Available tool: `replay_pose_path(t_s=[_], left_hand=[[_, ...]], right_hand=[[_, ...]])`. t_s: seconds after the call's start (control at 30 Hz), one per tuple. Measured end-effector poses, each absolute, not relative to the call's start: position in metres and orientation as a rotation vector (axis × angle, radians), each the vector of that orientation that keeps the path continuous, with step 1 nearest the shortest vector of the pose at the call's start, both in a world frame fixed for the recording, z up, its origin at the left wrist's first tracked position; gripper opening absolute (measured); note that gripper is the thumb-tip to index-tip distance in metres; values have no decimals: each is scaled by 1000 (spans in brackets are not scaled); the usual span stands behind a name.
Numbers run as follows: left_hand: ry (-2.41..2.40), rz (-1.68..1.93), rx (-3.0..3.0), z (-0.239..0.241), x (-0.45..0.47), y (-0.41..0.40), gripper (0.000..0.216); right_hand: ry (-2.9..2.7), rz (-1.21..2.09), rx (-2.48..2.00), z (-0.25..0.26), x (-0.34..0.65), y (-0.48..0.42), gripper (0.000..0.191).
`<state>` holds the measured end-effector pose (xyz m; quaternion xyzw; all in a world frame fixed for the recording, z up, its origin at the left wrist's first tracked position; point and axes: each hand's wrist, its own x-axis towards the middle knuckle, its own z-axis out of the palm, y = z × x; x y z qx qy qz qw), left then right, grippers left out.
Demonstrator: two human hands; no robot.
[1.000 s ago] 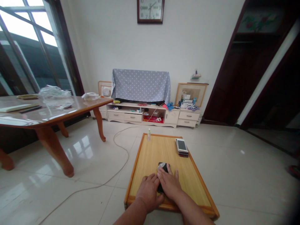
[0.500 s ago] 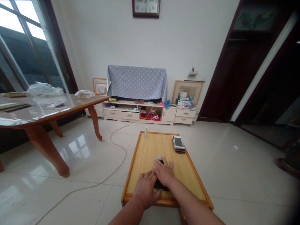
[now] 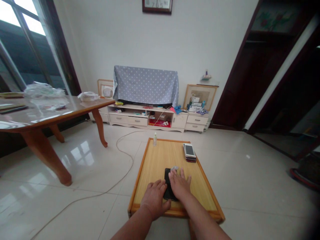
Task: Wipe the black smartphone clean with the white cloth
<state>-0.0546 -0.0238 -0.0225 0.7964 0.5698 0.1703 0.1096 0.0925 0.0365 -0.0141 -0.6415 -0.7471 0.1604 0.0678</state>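
Observation:
A black smartphone (image 3: 169, 193) lies flat near the front of the small wooden table (image 3: 162, 153). My left hand (image 3: 155, 198) grips its left side, fingertips along the edge and thumb by the near end. Across the phone's right part lies my right hand (image 3: 179, 185), fingers outstretched and pressed down. A whitish crumpled wipe (image 3: 174, 168) shows past these fingertips, its rest hidden under the hand. On the table's far right sits a stack of phones (image 3: 190, 152), a white one on top. A small clear bottle (image 3: 155, 140) stands at the far left corner.
To the left is a larger table (image 3: 82, 103) with plastic bags (image 3: 43, 90) on it. A cable (image 3: 105, 193) runs over the tiled floor. Against the wall stands a low white cabinet (image 3: 128, 120), a dotted cloth (image 3: 146, 85) draped above it.
My right hand has slid to the right across the phone, with the wipe. More of the phone's far left part now shows. My left hand stays at the phone's side.

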Motion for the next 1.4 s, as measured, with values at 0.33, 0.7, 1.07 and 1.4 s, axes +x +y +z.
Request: replay_pose_path(t_s=[0.33,0.7,1.07,1.4], left_hand=[[1671,447,2342,-15,-54,-25,64],[1681,484,2343,-25,-55,-23,63],[1685,497,2361,-28,-55,-23,60],[1684,485,2370,-30,-56,-22,57]], right_hand=[[-2239,565,-1855,-20,93,19,64],[-2353,473,-1784,-26,106,-5,61],[-2280,533,-1948,-11,110,48,56],[-2417,410,-1695,-29,131,-59,58]])
